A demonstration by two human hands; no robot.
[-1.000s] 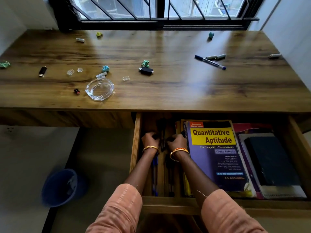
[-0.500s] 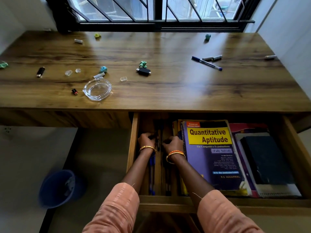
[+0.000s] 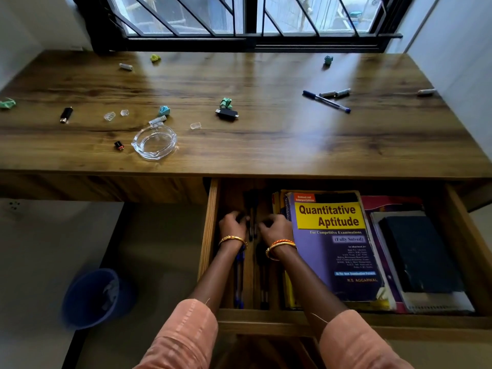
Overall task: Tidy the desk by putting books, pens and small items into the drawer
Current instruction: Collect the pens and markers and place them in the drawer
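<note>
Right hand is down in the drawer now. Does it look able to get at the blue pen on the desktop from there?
Probably yes. The right hand would have to lift out of the open drawer, but the blue pen lies alone on bare desktop beyond it, with nothing standing between.

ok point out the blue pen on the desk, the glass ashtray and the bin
blue pen (image 3: 327, 102), head view, middle of its barrel
glass ashtray (image 3: 140, 151), head view, near left rim
bin (image 3: 80, 302), head view, left outer wall
</note>
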